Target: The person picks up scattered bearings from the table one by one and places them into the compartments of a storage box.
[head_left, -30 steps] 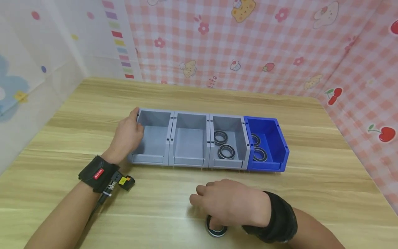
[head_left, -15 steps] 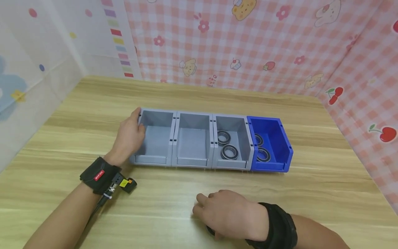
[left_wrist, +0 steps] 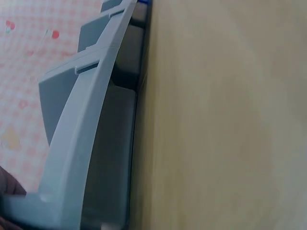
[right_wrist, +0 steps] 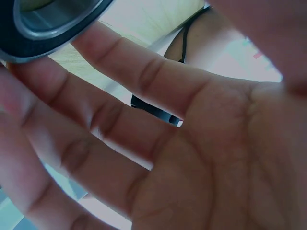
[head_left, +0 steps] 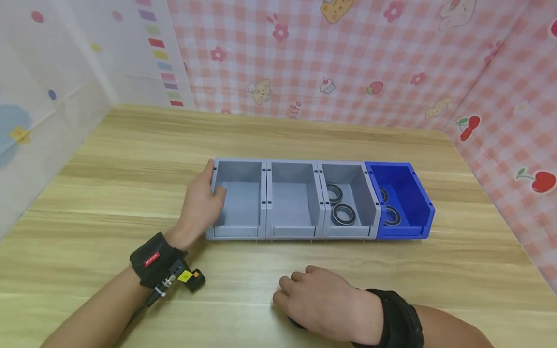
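Observation:
In the head view my left hand (head_left: 201,205) grips the left side wall of the leftmost grey bin (head_left: 239,232), thumb inside the bin. That bin joins a second grey bin (head_left: 292,193), a third grey bin (head_left: 348,181) and a blue bin (head_left: 406,193) in one row. My right hand (head_left: 328,304), in front of the row, pinches a bearing with a dark rim, mostly hidden beneath the hand. The right wrist view shows this bearing (right_wrist: 62,38) at the fingertips. Two bearings (head_left: 344,214) lie in the third grey bin and two more bearings (head_left: 393,216) in the blue one.
The bins stand on a wood-grain table (head_left: 243,299). Behind it hangs a pink checked cloth (head_left: 348,53), with a pale cloth (head_left: 56,63) on the left. A black strap (head_left: 156,261) with a small camera and cable (head_left: 163,287) sits on my left wrist.
The bin row has slid to the right along with my left hand. My right hand has closed around the bearing, whose ring showed on the table earlier and is now mostly covered.

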Demonstrator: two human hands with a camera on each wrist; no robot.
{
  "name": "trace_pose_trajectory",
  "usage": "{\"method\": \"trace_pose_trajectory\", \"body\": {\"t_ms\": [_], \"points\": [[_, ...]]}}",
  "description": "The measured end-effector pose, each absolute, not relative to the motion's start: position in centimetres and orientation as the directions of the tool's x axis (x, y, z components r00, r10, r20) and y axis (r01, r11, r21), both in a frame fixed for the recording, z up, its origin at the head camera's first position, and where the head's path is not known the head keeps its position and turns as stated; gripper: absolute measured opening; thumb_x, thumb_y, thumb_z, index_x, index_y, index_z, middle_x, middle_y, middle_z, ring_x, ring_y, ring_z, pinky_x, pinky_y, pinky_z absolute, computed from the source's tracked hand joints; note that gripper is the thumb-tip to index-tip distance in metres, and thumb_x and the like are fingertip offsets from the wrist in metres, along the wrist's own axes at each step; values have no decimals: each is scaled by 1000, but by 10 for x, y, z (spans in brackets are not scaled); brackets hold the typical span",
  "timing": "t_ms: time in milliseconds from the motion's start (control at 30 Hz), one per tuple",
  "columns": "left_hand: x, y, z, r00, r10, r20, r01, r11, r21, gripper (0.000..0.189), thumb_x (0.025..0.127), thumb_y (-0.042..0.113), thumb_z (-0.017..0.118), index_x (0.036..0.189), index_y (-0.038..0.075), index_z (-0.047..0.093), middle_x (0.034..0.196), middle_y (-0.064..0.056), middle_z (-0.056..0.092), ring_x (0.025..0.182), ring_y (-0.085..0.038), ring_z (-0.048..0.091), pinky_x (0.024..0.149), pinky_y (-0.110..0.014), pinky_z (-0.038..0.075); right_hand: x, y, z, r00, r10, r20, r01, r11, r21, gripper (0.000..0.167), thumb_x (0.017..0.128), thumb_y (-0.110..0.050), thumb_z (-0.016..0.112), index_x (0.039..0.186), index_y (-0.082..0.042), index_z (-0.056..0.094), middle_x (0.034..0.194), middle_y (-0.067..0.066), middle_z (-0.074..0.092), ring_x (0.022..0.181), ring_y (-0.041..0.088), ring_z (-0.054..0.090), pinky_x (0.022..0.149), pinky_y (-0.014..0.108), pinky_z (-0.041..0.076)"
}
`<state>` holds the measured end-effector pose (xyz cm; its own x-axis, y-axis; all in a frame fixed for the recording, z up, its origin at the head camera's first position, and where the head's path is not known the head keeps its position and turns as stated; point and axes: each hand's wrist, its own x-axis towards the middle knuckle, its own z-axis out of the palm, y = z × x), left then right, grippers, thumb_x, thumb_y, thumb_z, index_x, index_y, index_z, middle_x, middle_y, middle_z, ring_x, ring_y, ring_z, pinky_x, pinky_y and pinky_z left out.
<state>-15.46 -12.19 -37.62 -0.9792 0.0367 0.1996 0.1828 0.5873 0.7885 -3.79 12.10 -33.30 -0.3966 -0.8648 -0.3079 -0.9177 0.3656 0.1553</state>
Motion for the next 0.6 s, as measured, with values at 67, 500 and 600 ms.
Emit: {"method": "trace_pose_trajectory", "body": {"t_ms": [67, 500, 600], "points": [[-151, -116, -375, -979, 81, 185, 197, 576, 793, 65, 89, -2, 45, 147, -12, 15, 148, -28, 27, 70, -24, 52, 55, -29, 42, -38, 121, -333, -391, -867, -310, -920, 361, 149, 15, 89, -18, 66, 103, -20, 61, 83, -8, 53, 71, 7, 46, 56, 20, 33], [-152, -154, -374, -858, 508, 77, 400, 565, 722, 96, 89, 33, 68, 153, 7, 1, 150, -21, 27, 114, -28, 49, 95, -44, 42, -47, 72, -334, -406, -869, -281, -912, 366, 187, 12, 89, -20, 65, 100, -17, 61, 80, -6, 51, 70, 9, 48, 57, 21, 38], [-153, -167, -373, -834, 548, 64, 432, 577, 694, 95, 87, 44, 67, 155, 12, 8, 152, -18, 27, 123, -30, 45, 99, -48, 38, -50, 60, -336, -415, -868, -274, -909, 379, 177, 12, 89, -20, 66, 99, -17, 61, 79, -6, 50, 71, 8, 49, 58, 22, 38]]}}
